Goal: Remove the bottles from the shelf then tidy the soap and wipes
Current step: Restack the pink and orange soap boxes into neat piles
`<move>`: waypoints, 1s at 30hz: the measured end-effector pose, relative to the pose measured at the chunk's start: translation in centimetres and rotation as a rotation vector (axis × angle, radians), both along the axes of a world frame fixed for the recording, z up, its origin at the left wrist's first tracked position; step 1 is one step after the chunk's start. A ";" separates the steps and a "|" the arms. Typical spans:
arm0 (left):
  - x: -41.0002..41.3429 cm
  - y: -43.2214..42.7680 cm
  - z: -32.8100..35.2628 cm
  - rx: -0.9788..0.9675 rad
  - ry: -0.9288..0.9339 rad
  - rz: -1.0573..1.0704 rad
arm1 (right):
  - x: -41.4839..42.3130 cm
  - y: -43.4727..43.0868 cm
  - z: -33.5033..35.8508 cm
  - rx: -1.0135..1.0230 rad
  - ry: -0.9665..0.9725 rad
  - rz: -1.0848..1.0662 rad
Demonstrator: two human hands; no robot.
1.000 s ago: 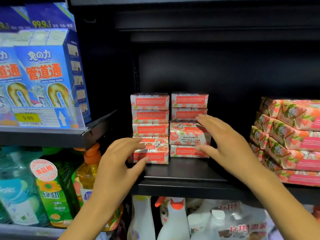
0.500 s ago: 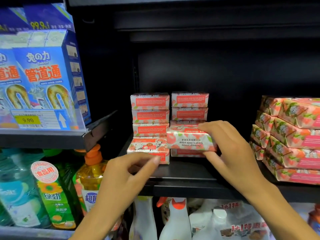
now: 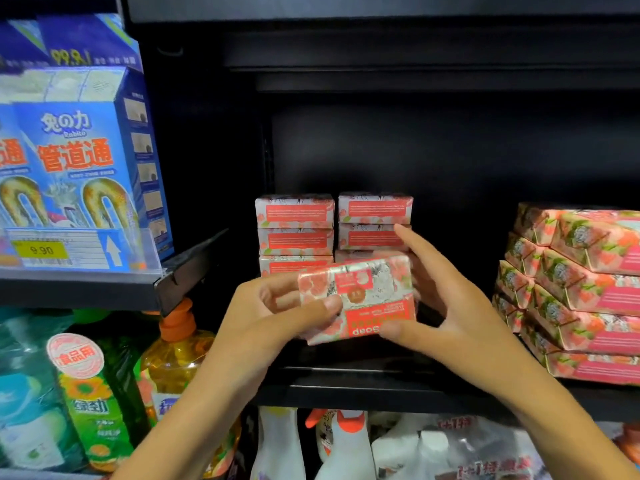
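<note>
A pink flowered soap box (image 3: 360, 299) is held up in front of the black shelf (image 3: 346, 389), its printed face tilted toward me. My left hand (image 3: 277, 317) grips its left end, thumb across the front. My right hand (image 3: 446, 303) holds its right end, thumb under the lower edge and fingers behind. Behind it stand two stacks of matching soap boxes (image 3: 294, 230), partly hidden by the held box. Pink wipe packs (image 3: 571, 292) are piled at the right of the same shelf.
Blue drain-cleaner boxes (image 3: 79, 168) stand on the upper left shelf behind a 9.90 price tag (image 3: 41, 251). Below them are green and yellow detergent bottles (image 3: 173, 362). White spray bottles (image 3: 349, 445) fill the shelf underneath.
My right hand has pulled one soap box off the right stack and brought it forward. My left hand has left the left stack and taken hold of that box's other end.
</note>
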State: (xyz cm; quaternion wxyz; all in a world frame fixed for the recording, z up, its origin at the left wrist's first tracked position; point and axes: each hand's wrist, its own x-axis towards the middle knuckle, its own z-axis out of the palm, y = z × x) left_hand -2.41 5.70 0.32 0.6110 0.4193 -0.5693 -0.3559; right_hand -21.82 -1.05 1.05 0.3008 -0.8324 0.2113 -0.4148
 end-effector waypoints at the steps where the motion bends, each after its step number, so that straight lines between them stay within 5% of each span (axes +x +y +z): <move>1: -0.1 -0.2 -0.1 -0.051 -0.025 0.011 | -0.1 -0.3 0.0 0.058 -0.035 0.023; 8: -0.3 -0.8 -0.4 -0.276 -0.163 0.116 | 0.6 0.0 0.2 -0.463 -0.056 -0.174; 11: -0.3 -1.0 -0.1 -0.084 -0.051 0.099 | 0.6 -0.3 -0.3 -0.722 -0.072 -0.234; 16: -0.5 -1.0 0.5 0.196 0.163 -0.226 | 0.8 -0.7 -1.3 -0.863 -0.100 -0.258; 20: -0.4 -0.3 0.5 0.129 0.174 -0.173 | 0.4 -0.5 -1.1 -0.779 -0.006 -0.267; 26: -0.5 0.2 0.5 -0.174 -0.168 0.151 | -1.2 0.6 0.2 -0.152 -0.067 -0.082; 30: -1.3 0.5 -0.2 -0.314 -0.305 0.228 | -0.7 0.6 0.3 -0.441 0.007 -0.144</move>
